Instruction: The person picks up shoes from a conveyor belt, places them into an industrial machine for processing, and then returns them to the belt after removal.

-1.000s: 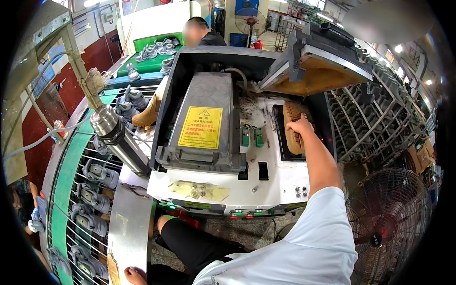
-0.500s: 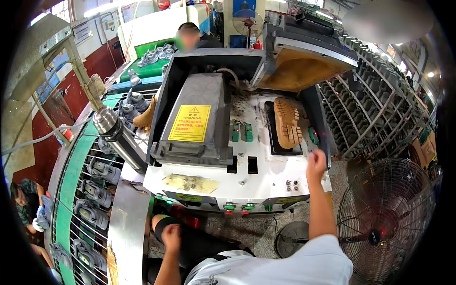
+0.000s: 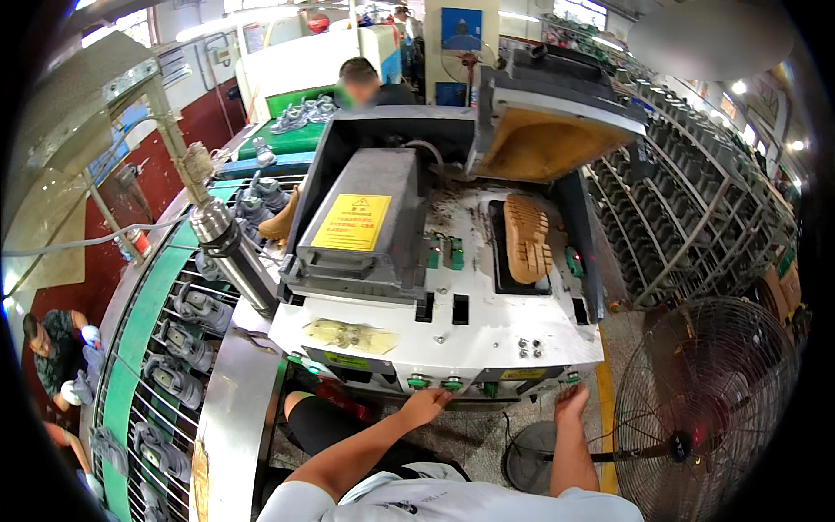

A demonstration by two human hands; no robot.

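Note:
My left hand (image 3: pixel 424 406) is at the front edge of the white-topped press (image 3: pixel 400 335), its closed fingertips at a green push button (image 3: pixel 451 383). Toward the right end of that edge my right hand (image 3: pixel 571 401) is closed, just under another green button (image 3: pixel 571 378). I see nothing held in either hand. A tan shoe sole (image 3: pixel 527 239) lies tread up on a black pad (image 3: pixel 511 285) in the right bay. Above it the padded lid (image 3: pixel 557 143) stands raised, while the grey left cover (image 3: pixel 365 187) is lowered.
Grey shoes (image 3: pixel 178 348) sit on a curved roller conveyor (image 3: pixel 130 348) at left, beside a metal post (image 3: pixel 233 252). A large fan (image 3: pixel 696 418) stands at right, before shoe racks (image 3: pixel 678 200). One co-worker (image 3: pixel 365 87) is behind the press, another (image 3: pixel 56 352) at far left.
My left hand has moved up and right from my lap to the front buttons. My right hand has dropped from beside the sole to the front edge. The view has shifted slightly.

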